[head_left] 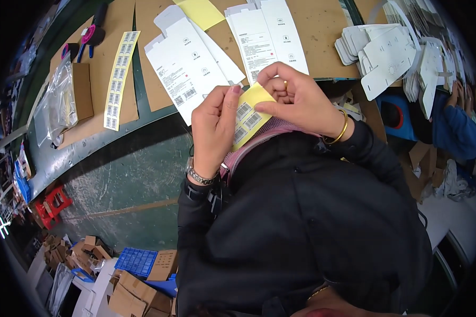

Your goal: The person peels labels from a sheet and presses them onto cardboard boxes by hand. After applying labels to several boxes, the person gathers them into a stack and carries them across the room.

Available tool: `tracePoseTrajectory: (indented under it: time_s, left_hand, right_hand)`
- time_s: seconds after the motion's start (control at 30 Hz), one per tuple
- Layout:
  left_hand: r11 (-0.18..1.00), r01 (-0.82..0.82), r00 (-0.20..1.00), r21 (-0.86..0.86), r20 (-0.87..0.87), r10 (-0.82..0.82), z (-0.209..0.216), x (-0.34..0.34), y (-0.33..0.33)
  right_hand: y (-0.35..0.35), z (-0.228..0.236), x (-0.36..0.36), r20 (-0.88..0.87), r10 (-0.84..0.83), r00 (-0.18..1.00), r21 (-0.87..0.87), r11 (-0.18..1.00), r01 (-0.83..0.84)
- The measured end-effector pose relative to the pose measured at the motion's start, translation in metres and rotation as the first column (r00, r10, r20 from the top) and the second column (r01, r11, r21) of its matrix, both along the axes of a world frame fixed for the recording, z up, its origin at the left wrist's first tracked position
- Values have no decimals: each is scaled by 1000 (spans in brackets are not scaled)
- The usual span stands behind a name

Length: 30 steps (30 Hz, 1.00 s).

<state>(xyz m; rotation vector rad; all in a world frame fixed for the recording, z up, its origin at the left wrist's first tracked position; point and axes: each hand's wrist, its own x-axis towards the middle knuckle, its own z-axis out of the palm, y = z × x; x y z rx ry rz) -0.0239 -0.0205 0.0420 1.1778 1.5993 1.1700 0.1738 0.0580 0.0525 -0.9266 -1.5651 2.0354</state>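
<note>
A yellow sheet of barcode labels [247,119] is held up in front of my body, just off the table's near edge. My left hand [210,124] grips its left side between thumb and fingers. At its upper right part, my right hand [304,98] pinches the sheet with thumb and curled fingers; whether a single label is between them I cannot tell. Beyond my hands lie flat white printed cartons [188,63] and a second group of white cartons [267,39]. A long strip of barcode labels [120,79] rests on cardboard to the left.
At the left are a clear plastic bag [53,108], a brown box [82,90] and a pink-and-black roll tool [93,35]. White cartons [391,58] are stacked at the right, near another person's blue sleeve [457,129]. A red stool [57,202] and a blue crate [136,261] stand lower left.
</note>
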Motion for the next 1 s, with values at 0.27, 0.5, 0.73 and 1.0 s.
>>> tracePoseTrajectory:
  time_s: [0.27, 0.5, 0.73, 1.0]
  left_hand:
    - [993, 50, 911, -104, 413, -2, 10, 8, 5]
    - [1000, 28, 938, -7, 346, -24, 5, 21, 8]
    - [999, 47, 948, 21, 314, -51, 6, 28, 7]
    - [998, 43, 976, 49, 212, -52, 5, 33, 13]
  right_hand:
    - [-5, -1, 22, 59, -117, 991, 211, 972, 103]
    - [0, 17, 21, 80, -254, 964, 926, 377, 22]
    - [-5, 5, 22, 76, -254, 964, 922, 387, 30]
    - [-2, 1, 22, 80, -259, 963, 938, 346, 15]
